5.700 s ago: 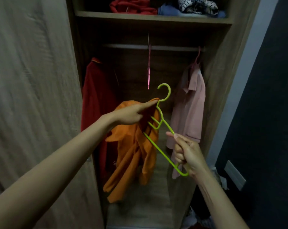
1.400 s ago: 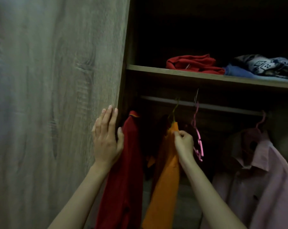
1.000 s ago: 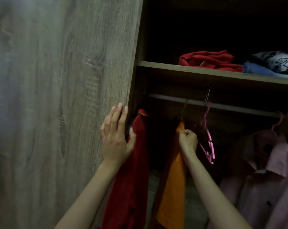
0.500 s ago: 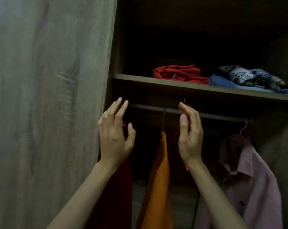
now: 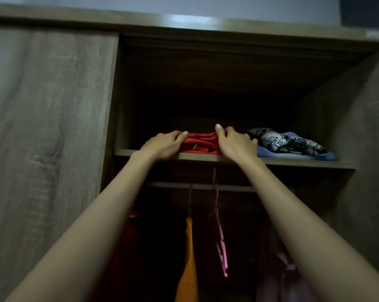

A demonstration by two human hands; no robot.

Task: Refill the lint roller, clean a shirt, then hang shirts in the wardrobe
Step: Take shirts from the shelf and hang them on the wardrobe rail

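- both arms are reaching up across the wardrobe [image 5: 53,105] opening, blocking a good chunk of the rail [image 5: 234,188] and the hanging stuff
- top shelf [image 5: 303,164] is holding a folded red shirt [image 5: 200,143]; next to it a patterned cloth [image 5: 288,141] is sitting on something blue [image 5: 297,155]
- left hand [image 5: 162,147] and right hand [image 5: 236,144] are curling their fingers onto the red shirt's two ends; looks like gripping, though it's dim
- below, an orange shirt [image 5: 189,264] is hanging beside an empty pink hanger [image 5: 221,243]
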